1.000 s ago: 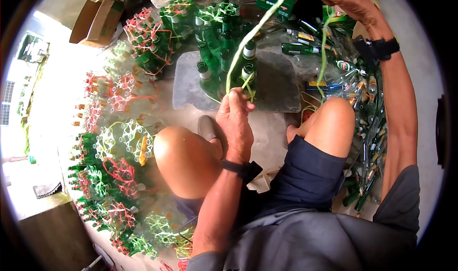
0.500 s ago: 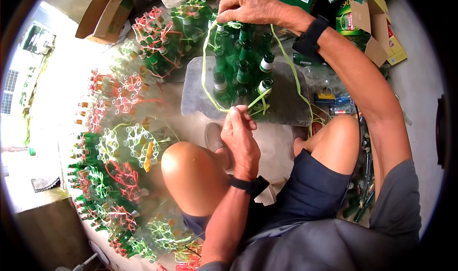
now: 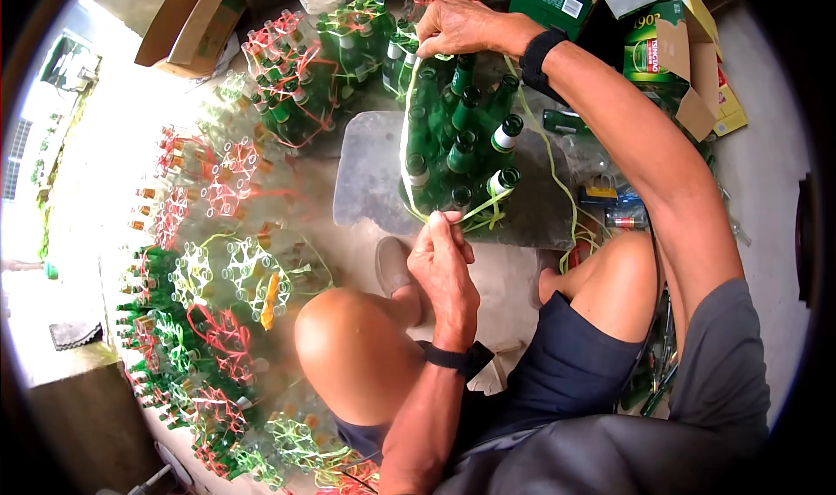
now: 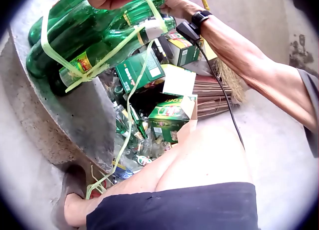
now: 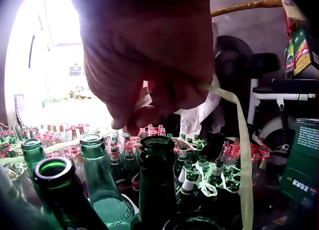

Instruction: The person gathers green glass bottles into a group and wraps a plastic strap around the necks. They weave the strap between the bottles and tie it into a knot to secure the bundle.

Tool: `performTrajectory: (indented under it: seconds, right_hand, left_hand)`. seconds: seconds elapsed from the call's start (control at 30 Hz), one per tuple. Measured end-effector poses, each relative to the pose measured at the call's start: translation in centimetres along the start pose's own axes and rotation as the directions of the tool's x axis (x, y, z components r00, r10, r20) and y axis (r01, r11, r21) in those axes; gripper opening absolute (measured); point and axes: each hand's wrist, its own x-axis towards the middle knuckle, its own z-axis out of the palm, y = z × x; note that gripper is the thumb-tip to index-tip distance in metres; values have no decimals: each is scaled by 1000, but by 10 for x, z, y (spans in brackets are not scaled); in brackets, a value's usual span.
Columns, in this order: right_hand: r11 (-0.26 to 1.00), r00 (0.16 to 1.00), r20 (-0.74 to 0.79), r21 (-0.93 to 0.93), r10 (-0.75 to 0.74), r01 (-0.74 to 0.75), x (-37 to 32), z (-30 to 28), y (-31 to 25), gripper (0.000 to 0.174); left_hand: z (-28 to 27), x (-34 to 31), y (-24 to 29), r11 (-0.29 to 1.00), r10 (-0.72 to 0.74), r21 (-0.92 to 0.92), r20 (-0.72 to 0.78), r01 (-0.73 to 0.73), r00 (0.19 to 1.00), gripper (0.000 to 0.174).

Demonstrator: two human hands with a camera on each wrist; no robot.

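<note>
Bringing the right hand (image 3: 461,29) in from the upper right, compared with a second ago, to the far side of the bottles (image 3: 461,154). Pinching the string (image 3: 405,134) there between thumb and fingers; pinching it likewise with the left hand (image 3: 444,264), just off the near side. Stretching its long axis between the two, near to far, along the bottles' left side. Leaving another length hanging at their right. Facing the bottles ahead of the left hand, upright on the slab (image 3: 366,181).
</note>
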Motion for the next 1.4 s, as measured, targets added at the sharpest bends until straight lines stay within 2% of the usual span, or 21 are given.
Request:
performTrajectory:
  seconds: [0.07, 0.23, 0.33, 0.4, 0.43, 0.47, 0.53, 0.67, 0.73, 0.8, 0.87, 0.93, 0.97, 1.0, 1.13, 1.17, 1.2, 1.27, 1.3, 1.33, 1.4]
  right_hand:
    - [998, 997, 67, 57, -39, 36, 4, 1, 13, 28]
    - [985, 994, 106, 169, -33, 15, 8, 14, 43, 33]
    - [970, 982, 189, 242, -15, -31, 2, 18, 54, 34]
    - [923, 980, 163, 349, 109, -161, -7, 20, 53, 31]
    - [876, 946, 238, 378, 221, -300, -13, 14, 49, 27]
    - [875, 945, 237, 378, 225, -303, -15, 12, 49, 27]
    - [781, 916, 271, 483, 296, -395, -22, 11, 56, 24]
    - [811, 943, 236, 487, 235, -324, -45, 14, 74, 29]
    - [785, 929, 253, 500, 271, -365, -60, 18, 77, 27]
    - [764, 925, 192, 522, 328, -379, -71, 21, 76, 28]
    - [728, 917, 230, 559, 325, -398, -88, 17, 74, 29]
    - [707, 935, 183, 615, 303, -349, -102, 16, 72, 30]
    - [729, 942, 161, 599, 295, -331, -107, 18, 71, 29]
    - [815, 975, 64, 539, 211, -212, -111, 23, 74, 28]
    - [779, 964, 35, 582, 265, -235, -129, 42, 84, 28]
    - [777, 962, 27, 583, 272, -236, -133, 45, 86, 29]
    - [772, 961, 29, 588, 277, -240, -138, 47, 84, 29]
    - [790, 954, -34, 570, 297, -225, -145, 49, 79, 28]
    - [767, 943, -131, 621, 306, -163, -147, 57, 74, 24]
    - [764, 941, -131, 624, 311, -166, -151, 60, 72, 24]
    - [812, 944, -158, 562, 289, -155, -155, 61, 65, 22]
  left_hand:
    - [0, 2, -1, 1000, -2, -10, 1, 2, 1000, 29]
    - [0, 3, 0, 999, -33, -3, -7, 33, 999, 29]
    - [1, 3, 5, 999, -5, 46, -14, 6, 1000, 31]
    - [1, 3, 9, 996, 39, 80, -1, -39, 999, 31]
    - [1, 3, 10, 990, 82, 115, 15, -84, 996, 32]
    - [0, 4, 10, 990, 81, 117, 18, -82, 997, 32]
    - [1, 7, 10, 980, 137, 140, 32, -141, 990, 32]
    - [5, 11, 14, 973, 146, 178, 5, -145, 989, 31]
    - [6, 12, 13, 969, 157, 193, 6, -155, 988, 29]
    - [7, 14, 12, 964, 168, 207, 8, -166, 986, 27]
    - [6, 14, 10, 963, 184, 196, 31, -186, 983, 25]
    - [6, 17, 7, 966, 184, 179, 35, -187, 982, 25]
    - [6, 18, 6, 967, 188, 170, 23, -189, 982, 25]
    - [6, 19, 5, 968, 191, 161, 11, -191, 981, 24]
    - [1, 6, -8, 954, 260, 161, -21, -253, 965, 27]
    - [2, 0, -12, 945, 248, 221, 5, -243, 969, 28]
    - [4, -7, -16, 933, 238, 266, 42, -241, 970, 23]
    - [10, -14, -31, 897, 230, 352, 147, -268, 962, 16]
    - [15, -16, -38, 840, 287, 420, 192, -343, 938, 20]
    - [16, -16, -42, 713, 347, 545, 271, -441, 898, 32]
    - [26, -14, -48, 600, 427, 596, 325, -534, 844, 43]
